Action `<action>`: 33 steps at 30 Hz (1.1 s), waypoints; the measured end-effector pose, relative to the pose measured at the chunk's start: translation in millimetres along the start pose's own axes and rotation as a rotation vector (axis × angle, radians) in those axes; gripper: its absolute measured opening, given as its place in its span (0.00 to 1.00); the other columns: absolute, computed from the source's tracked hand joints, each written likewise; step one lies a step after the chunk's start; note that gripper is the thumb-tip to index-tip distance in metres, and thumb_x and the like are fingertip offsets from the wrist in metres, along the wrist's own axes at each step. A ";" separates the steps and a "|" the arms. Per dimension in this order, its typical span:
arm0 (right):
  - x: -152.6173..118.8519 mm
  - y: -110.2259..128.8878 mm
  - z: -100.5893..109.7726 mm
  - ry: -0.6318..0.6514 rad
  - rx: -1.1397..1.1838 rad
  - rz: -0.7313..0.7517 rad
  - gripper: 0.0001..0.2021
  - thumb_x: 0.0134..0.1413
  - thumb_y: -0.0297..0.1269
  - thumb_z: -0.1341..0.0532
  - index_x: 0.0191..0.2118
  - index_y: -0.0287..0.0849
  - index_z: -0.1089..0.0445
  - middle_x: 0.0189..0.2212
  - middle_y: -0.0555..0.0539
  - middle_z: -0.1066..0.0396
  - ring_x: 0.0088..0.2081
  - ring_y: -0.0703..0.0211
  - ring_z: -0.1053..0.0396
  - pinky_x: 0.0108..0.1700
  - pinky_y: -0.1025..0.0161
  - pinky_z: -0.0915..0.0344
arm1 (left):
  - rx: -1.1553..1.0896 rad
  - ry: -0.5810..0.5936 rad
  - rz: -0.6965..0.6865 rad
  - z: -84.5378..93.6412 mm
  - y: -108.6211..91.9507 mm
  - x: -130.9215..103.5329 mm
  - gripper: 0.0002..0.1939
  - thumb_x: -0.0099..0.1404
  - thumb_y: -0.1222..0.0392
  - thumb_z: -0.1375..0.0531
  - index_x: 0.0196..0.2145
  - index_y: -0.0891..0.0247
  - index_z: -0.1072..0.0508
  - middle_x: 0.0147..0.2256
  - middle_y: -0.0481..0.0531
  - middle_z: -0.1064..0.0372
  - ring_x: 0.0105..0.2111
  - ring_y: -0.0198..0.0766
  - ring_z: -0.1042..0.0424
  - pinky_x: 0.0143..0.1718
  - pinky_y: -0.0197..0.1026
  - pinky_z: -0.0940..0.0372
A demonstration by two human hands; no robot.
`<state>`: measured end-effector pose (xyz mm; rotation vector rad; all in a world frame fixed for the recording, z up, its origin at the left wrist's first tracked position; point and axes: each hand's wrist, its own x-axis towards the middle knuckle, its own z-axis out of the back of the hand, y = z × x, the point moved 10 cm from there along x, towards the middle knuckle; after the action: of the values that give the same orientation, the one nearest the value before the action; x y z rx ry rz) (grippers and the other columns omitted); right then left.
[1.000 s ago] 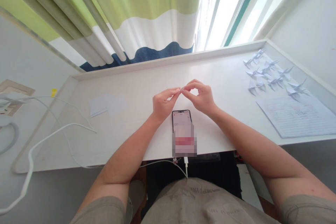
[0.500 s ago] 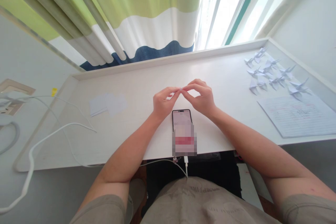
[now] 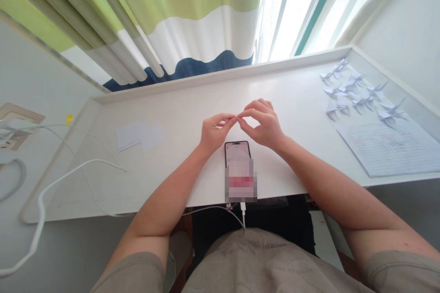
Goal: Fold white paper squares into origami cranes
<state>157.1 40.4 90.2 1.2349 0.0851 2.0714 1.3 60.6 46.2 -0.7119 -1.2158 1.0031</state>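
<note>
My left hand [image 3: 213,133] and my right hand [image 3: 264,126] meet fingertip to fingertip just above the white desk [image 3: 178,100]. Both pinch a tiny white piece of paper [image 3: 237,118], which the fingers almost wholly hide. Right under the hands a phone [image 3: 237,150] lies on the desk with its screen lit and a cable plugged in at its near end.
Several folded paper cranes [image 3: 357,94] sit at the far right, beside a lined sheet [image 3: 388,149]. A few blank paper squares [image 3: 139,135] lie to the left. A white cable [image 3: 68,174] loops over the left end. A striped curtain [image 3: 178,23] hangs behind the desk.
Both hands stay pinched together on the tiny paper; the fingers have shifted only slightly. The view has tilted a little.
</note>
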 end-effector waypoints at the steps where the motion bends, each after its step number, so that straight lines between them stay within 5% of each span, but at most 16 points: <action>1: 0.2 0.7 0.8 -0.002 0.011 0.002 0.05 0.67 0.35 0.36 0.36 0.49 0.26 0.33 0.48 0.27 0.37 0.52 0.32 0.47 0.50 0.39 | -0.014 0.003 0.003 -0.4 0.5 -0.2 0.13 0.67 0.44 0.29 0.38 0.55 0.14 0.37 0.52 0.15 0.39 0.42 0.17 0.40 0.43 0.23; 15: 1.3 -6.5 0.7 0.081 0.184 -0.025 0.05 0.64 0.33 0.36 0.36 0.49 0.26 0.40 0.46 0.27 0.44 0.48 0.32 0.51 0.46 0.35 | -0.066 0.084 0.016 -7.0 2.1 -2.6 0.14 0.65 0.43 0.28 0.37 0.56 0.13 0.36 0.53 0.15 0.37 0.42 0.17 0.37 0.43 0.24; 26: 4.0 -20.2 0.7 0.070 0.318 -0.132 0.03 0.64 0.36 0.34 0.40 0.50 0.21 0.38 0.48 0.23 0.42 0.50 0.28 0.50 0.46 0.31 | -0.283 0.054 0.169 -12.2 16.7 -1.5 0.16 0.61 0.43 0.25 0.36 0.57 0.14 0.33 0.52 0.18 0.35 0.39 0.21 0.34 0.41 0.27; 33: 3.3 -25.9 -4.0 0.054 0.438 -0.230 0.07 0.64 0.45 0.30 0.40 0.49 0.20 0.39 0.48 0.20 0.44 0.51 0.25 0.54 0.45 0.29 | -0.415 -0.029 0.126 -7.1 9.0 3.9 0.13 0.57 0.45 0.22 0.32 0.55 0.14 0.35 0.50 0.20 0.33 0.34 0.25 0.31 0.38 0.32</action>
<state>167.0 62.8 80.3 1.3473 0.7048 1.9403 6.2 68.3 38.3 -1.1120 -1.4363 0.8725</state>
